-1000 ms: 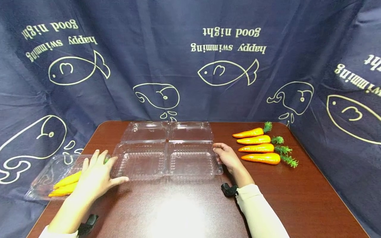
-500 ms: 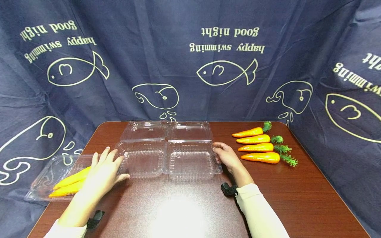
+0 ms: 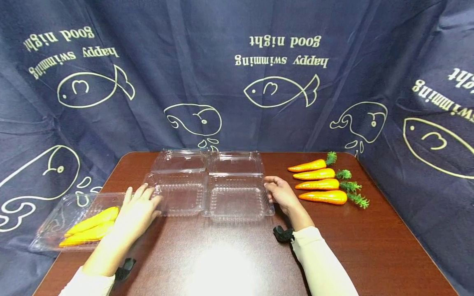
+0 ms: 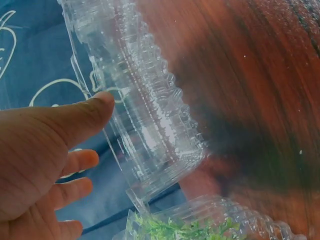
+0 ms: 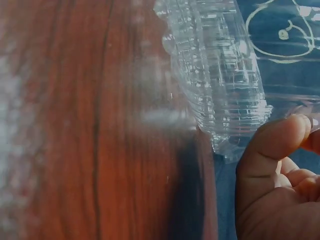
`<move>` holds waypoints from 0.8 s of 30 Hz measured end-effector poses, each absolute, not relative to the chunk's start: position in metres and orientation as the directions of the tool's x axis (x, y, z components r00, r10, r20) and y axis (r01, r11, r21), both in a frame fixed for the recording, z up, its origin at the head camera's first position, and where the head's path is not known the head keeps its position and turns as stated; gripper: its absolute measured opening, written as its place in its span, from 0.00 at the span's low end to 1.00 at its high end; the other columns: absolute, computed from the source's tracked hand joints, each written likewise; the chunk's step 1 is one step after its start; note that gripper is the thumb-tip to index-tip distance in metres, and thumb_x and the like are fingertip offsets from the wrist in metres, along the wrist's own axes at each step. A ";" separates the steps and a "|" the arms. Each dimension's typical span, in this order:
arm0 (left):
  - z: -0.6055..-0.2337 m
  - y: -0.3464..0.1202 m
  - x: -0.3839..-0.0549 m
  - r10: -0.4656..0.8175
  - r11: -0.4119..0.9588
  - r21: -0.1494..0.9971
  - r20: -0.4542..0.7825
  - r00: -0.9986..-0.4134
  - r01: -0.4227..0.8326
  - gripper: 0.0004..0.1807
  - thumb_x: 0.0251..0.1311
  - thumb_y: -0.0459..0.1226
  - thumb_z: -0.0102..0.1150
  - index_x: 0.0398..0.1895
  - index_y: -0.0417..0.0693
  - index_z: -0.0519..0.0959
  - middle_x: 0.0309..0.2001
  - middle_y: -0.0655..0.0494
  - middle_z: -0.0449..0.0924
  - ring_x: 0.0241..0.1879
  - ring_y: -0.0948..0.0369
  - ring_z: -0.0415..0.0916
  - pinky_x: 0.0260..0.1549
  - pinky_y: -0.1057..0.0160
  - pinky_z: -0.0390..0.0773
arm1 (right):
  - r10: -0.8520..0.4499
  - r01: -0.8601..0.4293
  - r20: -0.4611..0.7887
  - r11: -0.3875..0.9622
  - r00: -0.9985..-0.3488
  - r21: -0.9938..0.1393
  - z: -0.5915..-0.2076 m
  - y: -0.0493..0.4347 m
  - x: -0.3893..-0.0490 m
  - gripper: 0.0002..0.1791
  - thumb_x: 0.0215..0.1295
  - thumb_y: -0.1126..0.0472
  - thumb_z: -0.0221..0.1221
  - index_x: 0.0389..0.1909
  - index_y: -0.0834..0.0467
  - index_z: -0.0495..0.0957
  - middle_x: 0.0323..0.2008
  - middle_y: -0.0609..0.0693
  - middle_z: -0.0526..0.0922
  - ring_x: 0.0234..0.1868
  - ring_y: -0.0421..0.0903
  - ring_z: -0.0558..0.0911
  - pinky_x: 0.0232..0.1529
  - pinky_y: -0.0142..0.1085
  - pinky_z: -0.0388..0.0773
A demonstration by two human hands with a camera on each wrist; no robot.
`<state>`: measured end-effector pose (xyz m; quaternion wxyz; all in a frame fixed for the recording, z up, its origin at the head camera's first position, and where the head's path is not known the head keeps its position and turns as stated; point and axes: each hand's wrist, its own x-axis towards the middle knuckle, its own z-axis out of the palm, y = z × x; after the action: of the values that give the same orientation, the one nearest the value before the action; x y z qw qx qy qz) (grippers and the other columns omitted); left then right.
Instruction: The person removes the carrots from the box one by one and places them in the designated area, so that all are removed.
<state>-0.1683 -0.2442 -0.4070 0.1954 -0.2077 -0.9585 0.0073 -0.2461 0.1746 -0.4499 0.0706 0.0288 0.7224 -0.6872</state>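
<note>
Two clear plastic clamshell containers stand side by side with lids folded back, a left container (image 3: 179,193) and a right container (image 3: 237,199). My left hand (image 3: 138,211) is at the left container's outer side, fingers extended, its thumb at the rim in the left wrist view. My right hand (image 3: 283,195) pinches the right container's outer rim between thumb and fingers; the right wrist view shows the curled thumb (image 5: 282,137) beside that container's corner. Under and beyond my left forearm lies another clear container (image 3: 55,222) holding orange carrots (image 3: 92,226), partly hidden by the arm.
Several orange carrots (image 3: 322,185) with green tops lie in a row on the right of the brown table (image 3: 370,246). A dark blue curtain (image 3: 222,82) with fish drawings hangs behind and at both sides.
My left hand has moved right, against the left container, and its thumb has drawn in. The left container has shifted slightly. My right hand stays at the right rim.
</note>
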 end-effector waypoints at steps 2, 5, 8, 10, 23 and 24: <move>-0.407 -0.245 -0.168 0.392 0.917 -0.094 0.372 -0.841 0.387 0.21 0.41 0.37 0.79 0.38 0.44 0.80 0.50 0.38 0.78 0.60 0.38 0.68 0.58 0.29 0.58 | -0.047 0.142 -0.144 0.039 -0.988 -0.989 -0.451 0.173 -0.249 0.21 0.72 0.68 0.50 0.63 0.70 0.65 0.28 0.48 0.68 0.19 0.37 0.68 0.19 0.25 0.70; -0.406 -0.247 -0.165 0.357 0.930 -0.059 0.374 -0.856 0.363 0.24 0.40 0.38 0.80 0.42 0.42 0.80 0.52 0.36 0.77 0.61 0.37 0.67 0.58 0.29 0.57 | -0.023 0.142 -0.142 0.012 -0.990 -0.990 -0.452 0.171 -0.253 0.21 0.72 0.68 0.50 0.63 0.70 0.66 0.30 0.48 0.68 0.19 0.36 0.68 0.18 0.24 0.70; -0.403 -0.254 -0.159 0.292 0.949 0.007 0.357 -0.887 0.315 0.32 0.39 0.42 0.80 0.49 0.40 0.79 0.57 0.31 0.71 0.63 0.33 0.61 0.58 0.28 0.55 | -0.009 0.148 -0.148 -0.025 -0.989 -0.989 -0.453 0.168 -0.256 0.22 0.72 0.68 0.50 0.64 0.70 0.64 0.30 0.48 0.68 0.19 0.36 0.67 0.18 0.24 0.69; -0.399 -0.263 -0.154 0.239 0.962 0.050 0.328 -0.914 0.269 0.37 0.40 0.44 0.80 0.54 0.39 0.76 0.61 0.28 0.65 0.65 0.30 0.55 0.57 0.26 0.52 | -0.003 0.152 -0.152 -0.050 -0.988 -0.987 -0.455 0.167 -0.257 0.23 0.72 0.68 0.50 0.65 0.70 0.63 0.29 0.48 0.68 0.18 0.36 0.67 0.18 0.24 0.68; -0.383 -0.347 -0.107 -0.003 0.981 0.195 0.014 -1.000 0.000 0.50 0.52 0.61 0.66 0.65 0.32 0.62 0.57 0.17 0.56 0.55 0.17 0.51 0.44 0.17 0.54 | 0.022 0.157 -0.157 -0.024 -0.987 -0.987 -0.455 0.166 -0.254 0.25 0.71 0.68 0.48 0.67 0.68 0.63 0.31 0.48 0.68 0.21 0.37 0.68 0.20 0.25 0.69; -0.384 -0.348 -0.106 0.006 0.981 0.193 0.017 -1.000 0.010 0.49 0.52 0.60 0.67 0.65 0.32 0.63 0.55 0.17 0.58 0.53 0.17 0.55 0.43 0.19 0.58 | 0.024 0.155 -0.156 -0.025 -0.988 -0.988 -0.455 0.166 -0.255 0.25 0.70 0.69 0.48 0.67 0.68 0.63 0.30 0.48 0.68 0.21 0.38 0.68 0.20 0.25 0.70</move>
<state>-0.1060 -0.3483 -0.3839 0.0082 -0.0040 -0.9953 -0.0968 -0.2547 0.1662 -0.4550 0.0461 0.0642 0.6967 -0.7130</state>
